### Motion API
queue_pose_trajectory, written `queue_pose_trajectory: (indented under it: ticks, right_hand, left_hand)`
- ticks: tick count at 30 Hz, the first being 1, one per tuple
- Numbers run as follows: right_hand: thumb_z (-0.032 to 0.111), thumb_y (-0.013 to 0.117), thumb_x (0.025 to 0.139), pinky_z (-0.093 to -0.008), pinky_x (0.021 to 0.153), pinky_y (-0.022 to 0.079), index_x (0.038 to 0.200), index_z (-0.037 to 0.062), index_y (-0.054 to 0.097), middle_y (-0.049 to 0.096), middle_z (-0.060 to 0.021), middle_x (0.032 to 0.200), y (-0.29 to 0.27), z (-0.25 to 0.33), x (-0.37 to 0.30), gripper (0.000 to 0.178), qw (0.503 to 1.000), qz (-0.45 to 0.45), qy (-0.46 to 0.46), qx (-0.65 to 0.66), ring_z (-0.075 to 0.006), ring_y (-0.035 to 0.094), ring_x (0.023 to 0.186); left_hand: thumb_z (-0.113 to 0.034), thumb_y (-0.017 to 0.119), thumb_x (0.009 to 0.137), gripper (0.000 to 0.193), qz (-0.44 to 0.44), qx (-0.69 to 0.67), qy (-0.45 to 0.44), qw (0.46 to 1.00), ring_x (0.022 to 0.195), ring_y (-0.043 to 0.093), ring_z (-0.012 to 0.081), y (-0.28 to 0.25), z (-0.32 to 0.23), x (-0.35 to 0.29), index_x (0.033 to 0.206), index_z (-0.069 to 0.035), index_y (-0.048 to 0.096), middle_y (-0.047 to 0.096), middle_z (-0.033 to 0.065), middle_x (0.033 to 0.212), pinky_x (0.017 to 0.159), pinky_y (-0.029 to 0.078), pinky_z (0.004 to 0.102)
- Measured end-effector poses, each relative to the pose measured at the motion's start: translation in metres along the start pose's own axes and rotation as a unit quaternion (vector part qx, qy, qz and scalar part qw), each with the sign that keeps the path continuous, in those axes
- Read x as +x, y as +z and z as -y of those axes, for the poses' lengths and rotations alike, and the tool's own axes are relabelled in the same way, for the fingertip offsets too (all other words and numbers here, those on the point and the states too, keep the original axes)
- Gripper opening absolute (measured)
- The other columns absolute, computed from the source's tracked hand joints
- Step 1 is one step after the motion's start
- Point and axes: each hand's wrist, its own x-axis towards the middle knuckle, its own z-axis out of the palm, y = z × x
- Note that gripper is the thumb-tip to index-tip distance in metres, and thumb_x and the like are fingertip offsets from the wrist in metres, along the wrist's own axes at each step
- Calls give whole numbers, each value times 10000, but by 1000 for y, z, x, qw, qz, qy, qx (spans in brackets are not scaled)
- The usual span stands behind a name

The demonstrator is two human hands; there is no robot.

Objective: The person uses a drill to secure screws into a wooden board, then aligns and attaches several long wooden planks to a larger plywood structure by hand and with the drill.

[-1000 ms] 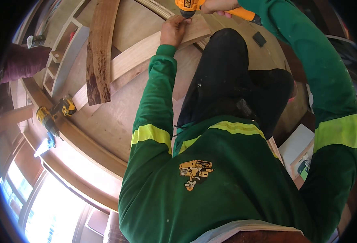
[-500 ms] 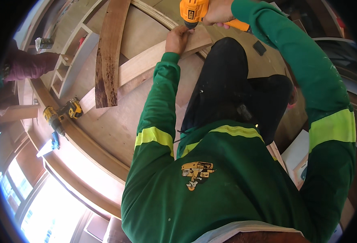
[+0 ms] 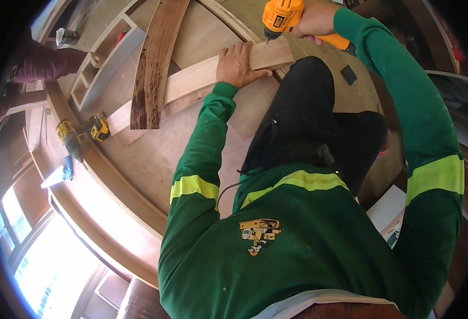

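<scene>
While the left hand [image 3: 236, 65] lies on the plank [image 3: 191, 82], palm down with thumb spread, probably to steady it, the right hand [image 3: 316, 21] wraps tightly round the orange drill [image 3: 283, 15], whose bit [image 3: 269, 38] points down at the plank's right end; contact cannot be told. Across the plank's left part lies a brown board [image 3: 157, 58], hindering access there; a knee [image 3: 311, 80] crowds its right end. Beyond its left end are a yellow drill [image 3: 69, 139], a compartmented frame [image 3: 116, 57] and a co-worker's sleeve [image 3: 53, 64].
</scene>
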Motion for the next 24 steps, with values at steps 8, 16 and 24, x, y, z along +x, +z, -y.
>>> queue_pose_trajectory:
  ticks: [8,16,24]
  right_hand:
    - [165,641,831,-295,492,496,992,-5,652,611,-46,673,10,-19,13,235,996,2,-23,87,-127,580,494]
    - [159,655,824,-297,493,504,980,-3,653,615,-48,671,7,-18,17,224,996,4,-4,92,-125,578,494]
    - [159,650,824,-319,532,524,957,-14,656,623,-58,666,-5,-2,13,218,996,38,-21,78,-144,602,516]
  left_hand:
    - [-702,777,710,857,-102,-133,24,986,1119,622,336,14,-1,16,1312,-107,643,663,115,1189,982,452,486]
    - [-296,726,927,270,-106,-278,-21,955,886,643,354,34,-12,46,960,-28,731,652,130,908,773,508,457]
    - [-239,752,877,161,-134,-268,-33,954,893,643,354,37,-15,46,917,-83,760,657,114,863,775,523,464]
